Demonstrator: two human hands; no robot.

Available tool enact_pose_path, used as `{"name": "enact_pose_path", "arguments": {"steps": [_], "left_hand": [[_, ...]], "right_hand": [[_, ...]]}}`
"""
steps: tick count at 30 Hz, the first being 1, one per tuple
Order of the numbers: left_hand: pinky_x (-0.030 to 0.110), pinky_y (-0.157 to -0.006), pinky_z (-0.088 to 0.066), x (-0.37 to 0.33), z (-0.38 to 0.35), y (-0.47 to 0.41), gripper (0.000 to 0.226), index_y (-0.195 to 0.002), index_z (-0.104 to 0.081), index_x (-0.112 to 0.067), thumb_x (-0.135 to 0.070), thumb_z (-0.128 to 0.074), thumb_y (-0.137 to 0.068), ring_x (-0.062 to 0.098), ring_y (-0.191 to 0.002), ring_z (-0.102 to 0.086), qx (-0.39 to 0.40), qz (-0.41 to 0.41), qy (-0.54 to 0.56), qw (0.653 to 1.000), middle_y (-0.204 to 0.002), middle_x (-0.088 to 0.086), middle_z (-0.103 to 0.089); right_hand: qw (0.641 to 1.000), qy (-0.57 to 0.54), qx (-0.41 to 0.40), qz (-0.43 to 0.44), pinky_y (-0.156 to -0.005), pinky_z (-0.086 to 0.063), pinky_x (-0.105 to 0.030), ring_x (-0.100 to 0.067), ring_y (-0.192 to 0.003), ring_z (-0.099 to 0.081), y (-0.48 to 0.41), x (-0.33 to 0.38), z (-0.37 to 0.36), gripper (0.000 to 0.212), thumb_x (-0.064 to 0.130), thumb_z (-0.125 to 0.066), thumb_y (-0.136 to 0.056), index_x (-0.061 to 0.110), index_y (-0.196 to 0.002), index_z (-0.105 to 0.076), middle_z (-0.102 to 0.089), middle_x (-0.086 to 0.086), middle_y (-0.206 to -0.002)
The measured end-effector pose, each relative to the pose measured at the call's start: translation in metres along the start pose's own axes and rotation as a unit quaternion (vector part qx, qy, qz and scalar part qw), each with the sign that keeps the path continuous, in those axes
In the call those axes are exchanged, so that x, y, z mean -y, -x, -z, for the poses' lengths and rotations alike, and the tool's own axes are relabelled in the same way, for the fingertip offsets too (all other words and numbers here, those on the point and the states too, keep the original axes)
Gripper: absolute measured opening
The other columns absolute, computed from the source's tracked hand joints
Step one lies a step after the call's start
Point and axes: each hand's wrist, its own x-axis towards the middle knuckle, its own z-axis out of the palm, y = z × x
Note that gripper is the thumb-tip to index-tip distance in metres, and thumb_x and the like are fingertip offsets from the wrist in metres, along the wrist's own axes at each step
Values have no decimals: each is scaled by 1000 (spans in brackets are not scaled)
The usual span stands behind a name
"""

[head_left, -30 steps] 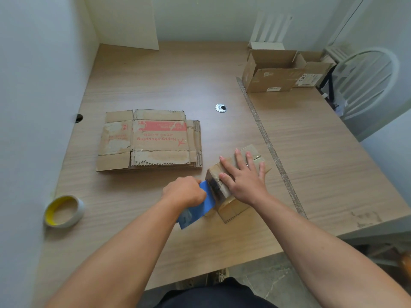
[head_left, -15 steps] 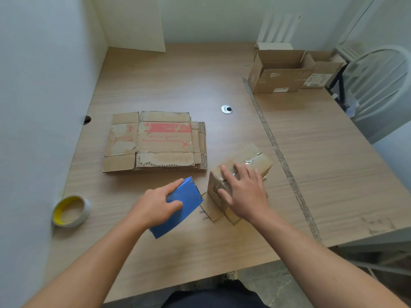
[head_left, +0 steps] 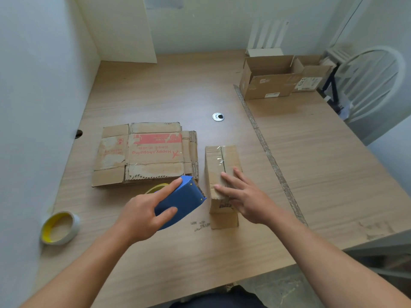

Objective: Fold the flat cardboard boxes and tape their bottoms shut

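A small folded cardboard box point(head_left: 219, 161) stands on the table with clear tape running along its top seam. My right hand point(head_left: 243, 196) lies flat on its near end, fingers straight and pressing the tape down. My left hand point(head_left: 142, 213) grips a blue tape dispenser point(head_left: 183, 201) just left of the box, with the index finger stretched along its top. A stack of flat cardboard boxes point(head_left: 145, 154) with red print lies to the left of the folded box.
A roll of tape with a yellow core point(head_left: 60, 227) lies near the left wall. Two open cardboard boxes point(head_left: 280, 76) stand at the far right of the wooden table point(head_left: 322, 174). A white chair point(head_left: 373, 83) is beyond the right edge. A metal grommet point(head_left: 218, 116) sits mid-table.
The box has been turned so it lies lengthwise away from me. My left hand lifted the dispenser up beside the box. My right hand slid to the box's near end.
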Motion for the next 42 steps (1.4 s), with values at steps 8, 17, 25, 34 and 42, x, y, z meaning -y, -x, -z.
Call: {"name": "enact_pose_path", "arguments": {"steps": [8,17,25,34,42], "left_hand": [[32,-49,-47,-16,-7,-11,64,-149,-34,-41,-39,-56,-90,13,-63,-48,-102,-185,-105,972,-73,-9,-54],[29,-53,-42,-41,-5,-16,51,-145,-40,-31,-35,-54,-95,21,-57,-47,-125,-259,-168,943,-70,-3,-53],[30,-53,-44,-48,-1,-18,54,-145,-40,-29,-35,-57,-94,20,-58,-50,-117,-246,-158,949,-72,-2,-58],[24,-59,-41,-53,3,-18,56,-144,-44,-26,-34,-61,-91,15,-63,-47,-96,-221,-128,962,-73,-6,-56],[34,-62,-53,-55,6,-17,69,-149,-29,-51,-43,-59,-86,18,-77,-65,-28,-144,-42,988,-95,-6,-71]], "right_hand": [[972,-221,-83,-18,-118,-14,-22,-5,-150,-17,-4,12,38,51,34,-62,-96,38,-144,-46,-43,21,-149],[946,-322,23,19,-102,-48,-39,-1,-124,-53,-12,20,53,38,37,-59,-94,43,-131,-58,-61,19,-131],[911,-404,74,30,-99,-51,-48,-13,-117,-60,-20,16,62,34,35,-58,-94,22,-124,-70,-65,8,-120],[910,-413,36,16,-96,-50,-52,-13,-107,-64,-29,18,61,18,28,-62,-96,22,-105,-76,-69,8,-107],[928,-365,-58,-41,-91,-51,-36,-6,-99,-60,-28,19,50,12,26,-69,-92,28,-83,-77,-60,15,-101]]}}
